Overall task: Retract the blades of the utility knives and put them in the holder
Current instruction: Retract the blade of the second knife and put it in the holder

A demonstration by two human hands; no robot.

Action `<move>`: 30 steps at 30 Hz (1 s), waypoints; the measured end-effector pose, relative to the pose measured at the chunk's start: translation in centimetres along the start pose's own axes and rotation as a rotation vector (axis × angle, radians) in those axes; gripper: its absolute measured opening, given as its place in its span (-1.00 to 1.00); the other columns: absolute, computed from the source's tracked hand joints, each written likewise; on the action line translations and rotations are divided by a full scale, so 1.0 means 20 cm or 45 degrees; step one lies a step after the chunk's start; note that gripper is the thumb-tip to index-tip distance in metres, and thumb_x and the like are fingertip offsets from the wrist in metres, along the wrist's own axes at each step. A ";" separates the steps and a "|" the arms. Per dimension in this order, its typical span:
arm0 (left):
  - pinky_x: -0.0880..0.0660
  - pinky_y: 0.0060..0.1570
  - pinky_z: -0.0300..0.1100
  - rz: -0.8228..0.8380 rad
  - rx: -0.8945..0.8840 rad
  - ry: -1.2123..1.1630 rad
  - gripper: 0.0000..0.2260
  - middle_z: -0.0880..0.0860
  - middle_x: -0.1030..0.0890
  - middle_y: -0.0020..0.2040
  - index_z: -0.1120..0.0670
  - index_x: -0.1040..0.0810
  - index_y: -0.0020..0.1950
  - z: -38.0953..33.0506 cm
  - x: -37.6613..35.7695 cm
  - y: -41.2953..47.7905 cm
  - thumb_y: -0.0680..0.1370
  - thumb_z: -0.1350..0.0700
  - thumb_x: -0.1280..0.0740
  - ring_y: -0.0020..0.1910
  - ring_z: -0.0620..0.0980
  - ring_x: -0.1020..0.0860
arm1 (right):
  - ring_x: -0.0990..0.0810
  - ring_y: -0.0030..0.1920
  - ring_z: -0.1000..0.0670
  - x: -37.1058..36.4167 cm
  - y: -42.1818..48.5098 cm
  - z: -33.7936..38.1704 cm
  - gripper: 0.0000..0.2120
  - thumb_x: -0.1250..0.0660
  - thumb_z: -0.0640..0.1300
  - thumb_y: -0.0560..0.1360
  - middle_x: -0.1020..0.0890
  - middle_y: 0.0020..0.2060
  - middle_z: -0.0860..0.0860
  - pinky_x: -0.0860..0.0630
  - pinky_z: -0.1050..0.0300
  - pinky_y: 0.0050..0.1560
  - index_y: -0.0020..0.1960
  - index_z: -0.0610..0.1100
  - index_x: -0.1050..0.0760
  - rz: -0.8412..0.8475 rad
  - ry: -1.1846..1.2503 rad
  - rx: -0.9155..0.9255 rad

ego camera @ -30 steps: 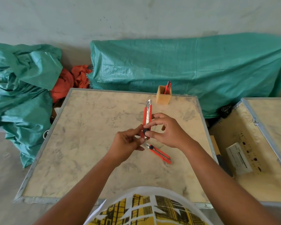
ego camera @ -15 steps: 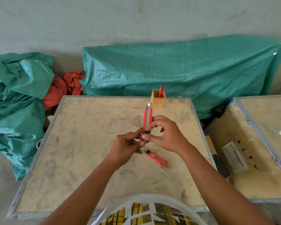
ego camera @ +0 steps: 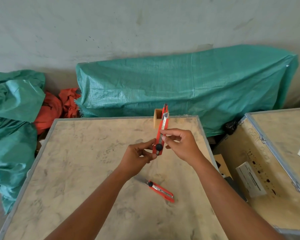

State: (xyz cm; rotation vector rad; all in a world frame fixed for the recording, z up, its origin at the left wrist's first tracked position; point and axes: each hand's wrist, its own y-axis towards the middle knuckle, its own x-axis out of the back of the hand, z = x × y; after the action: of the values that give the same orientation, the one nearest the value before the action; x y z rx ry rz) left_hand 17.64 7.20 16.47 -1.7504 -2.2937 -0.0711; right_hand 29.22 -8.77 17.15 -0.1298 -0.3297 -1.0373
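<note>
Both my hands hold one red utility knife upright above the table. My left hand pinches its lower end beside the black slider knob. My right hand grips the middle of its body. A short bit of blade shows at its top end, in front of the wooden holder. That holder stands at the table's far edge with red knives sticking out of it. A second red utility knife lies flat on the table near me, its blade out and pointing left.
A green tarp covers a bulk behind the table, with more green tarp and orange cloth at the left. An open wooden crate with papers stands at the right.
The held knife's black slider knob has gone down to its lower end and less blade shows. My hands have lifted away from the knife that lies on the table.
</note>
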 end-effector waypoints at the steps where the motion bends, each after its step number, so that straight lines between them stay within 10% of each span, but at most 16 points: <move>1: -0.59 -0.19 -0.24 0.008 0.018 0.024 -0.51 -0.05 -0.70 0.03 -0.25 -0.57 0.20 -0.01 0.00 0.06 0.47 0.31 -0.45 -0.25 -0.07 -0.58 | -0.73 -0.06 0.01 0.02 0.05 -0.01 -0.76 -0.46 -0.27 0.52 -0.73 0.08 0.01 -0.73 0.01 -0.13 0.15 -0.07 -0.70 -0.022 0.013 -0.019; 13: -0.51 -0.18 -0.35 0.061 0.005 0.205 -0.54 -0.04 -0.72 0.04 -0.09 -0.57 0.31 0.06 -0.04 0.93 0.49 0.31 -0.41 -0.28 -0.27 -0.59 | -0.76 -0.13 -0.06 0.11 0.83 -0.31 -0.78 -0.49 -0.26 0.49 -0.77 -0.06 -0.04 -0.72 -0.15 -0.03 0.09 -0.03 -0.72 -0.183 0.055 -0.145; 23: -0.41 0.17 -0.16 0.026 0.218 0.395 -0.41 0.07 -0.57 0.30 0.00 -0.40 0.46 0.33 -0.15 1.40 0.46 0.27 -0.46 0.26 0.09 -0.52 | -0.73 -0.02 0.00 -0.03 1.24 -0.67 -0.80 -0.46 -0.29 0.48 -0.76 -0.01 -0.05 -0.66 0.06 0.10 0.07 -0.13 -0.73 -0.314 -0.322 0.056; 30: -0.63 0.04 0.01 -0.058 0.292 0.277 -0.44 0.04 -0.62 0.15 -0.01 -0.42 0.44 0.47 -0.19 1.46 0.49 0.36 -0.35 0.05 0.08 -0.62 | -0.70 -0.03 -0.02 -0.12 1.27 -0.79 -0.78 -0.46 -0.32 0.45 -0.76 -0.05 -0.06 -0.60 0.17 0.06 0.03 -0.11 -0.73 -0.255 -0.498 0.146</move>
State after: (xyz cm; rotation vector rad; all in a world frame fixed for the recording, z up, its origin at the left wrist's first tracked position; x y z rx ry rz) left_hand 44.87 13.37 3.22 -1.4987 -2.0947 -0.0060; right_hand 53.34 1.94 2.80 -0.2002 -0.7682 -1.1867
